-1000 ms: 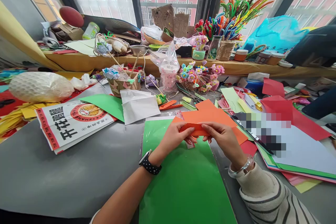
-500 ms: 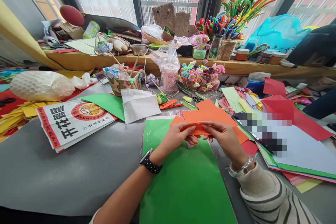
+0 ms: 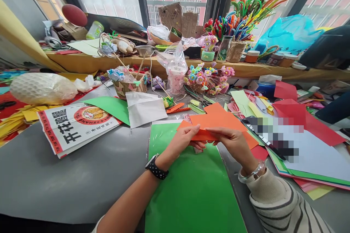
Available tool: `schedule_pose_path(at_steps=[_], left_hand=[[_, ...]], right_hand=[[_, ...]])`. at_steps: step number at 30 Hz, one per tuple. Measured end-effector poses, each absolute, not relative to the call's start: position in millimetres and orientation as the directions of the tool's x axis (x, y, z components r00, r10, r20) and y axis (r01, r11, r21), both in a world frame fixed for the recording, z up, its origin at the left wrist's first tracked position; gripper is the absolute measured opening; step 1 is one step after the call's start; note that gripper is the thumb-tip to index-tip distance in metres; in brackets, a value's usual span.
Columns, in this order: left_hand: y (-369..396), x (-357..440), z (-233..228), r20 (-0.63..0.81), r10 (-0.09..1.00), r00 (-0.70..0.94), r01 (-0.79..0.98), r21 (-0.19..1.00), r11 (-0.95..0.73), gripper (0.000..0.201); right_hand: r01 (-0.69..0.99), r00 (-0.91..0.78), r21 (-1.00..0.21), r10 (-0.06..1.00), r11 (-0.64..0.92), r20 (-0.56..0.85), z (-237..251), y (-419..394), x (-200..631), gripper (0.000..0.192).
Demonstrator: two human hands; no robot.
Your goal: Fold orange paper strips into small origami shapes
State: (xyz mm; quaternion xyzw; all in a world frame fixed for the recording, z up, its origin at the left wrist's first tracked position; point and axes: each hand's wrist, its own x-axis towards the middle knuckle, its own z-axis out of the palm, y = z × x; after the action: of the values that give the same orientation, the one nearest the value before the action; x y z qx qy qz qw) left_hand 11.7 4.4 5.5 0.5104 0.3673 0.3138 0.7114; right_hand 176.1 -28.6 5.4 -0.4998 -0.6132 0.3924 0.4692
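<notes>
Between my two hands is a folded piece of orange paper (image 3: 202,135), held above a green sheet in a clear cover (image 3: 191,189). My left hand (image 3: 183,140) grips its left end, thumb on top and fingers underneath. At the right end, my right hand (image 3: 232,142) pinches it, with the thumb partly hidden by the fingers. Larger orange sheets (image 3: 218,118) lie just behind the hands on the table. A small patterned pink strip (image 3: 198,150) shows beneath the held paper.
A phone (image 3: 269,140) rests on stacked coloured paper (image 3: 318,153) at the right. To the left lie a printed paper bag (image 3: 79,127) and a white napkin (image 3: 144,111). Behind stand a basket (image 3: 128,89), a bagged pink cup (image 3: 175,76) and several crocheted flowers (image 3: 201,76).
My left thumb has slid up along the orange paper, and my right fingers have flattened over its edge. The held paper now shows a broader face. Everything else looks unchanged.
</notes>
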Motion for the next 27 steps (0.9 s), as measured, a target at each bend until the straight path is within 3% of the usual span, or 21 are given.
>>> schedule_pose_path(at_steps=[5,11,18,27], left_hand=[[5.7,10.3,3.4,-0.207,0.823,0.529,-0.106,0.946,0.307,0.031],[5.4,8.0,6.7,-0.139,0.846,0.515,-0.099,0.971,0.219,0.027],[5.1,8.3,0.3,-0.042,0.84,0.541,-0.043,0.996,0.078,0.029],[4.4,10.5,2.0,-0.072,0.879,0.471,-0.005,0.996,0.084,0.031]], right_hand=[[0.27,-0.106,-0.938,0.975,0.218,0.196,8.1,-28.5,176.8,0.021],[0.213,-0.178,-0.966,0.978,0.147,0.11,15.1,-29.6,174.8,0.026],[0.275,-0.128,-0.956,0.989,0.1,0.067,11.4,-28.7,172.9,0.026],[0.247,-0.077,-0.965,0.995,0.086,0.069,6.5,-27.4,172.3,0.025]])
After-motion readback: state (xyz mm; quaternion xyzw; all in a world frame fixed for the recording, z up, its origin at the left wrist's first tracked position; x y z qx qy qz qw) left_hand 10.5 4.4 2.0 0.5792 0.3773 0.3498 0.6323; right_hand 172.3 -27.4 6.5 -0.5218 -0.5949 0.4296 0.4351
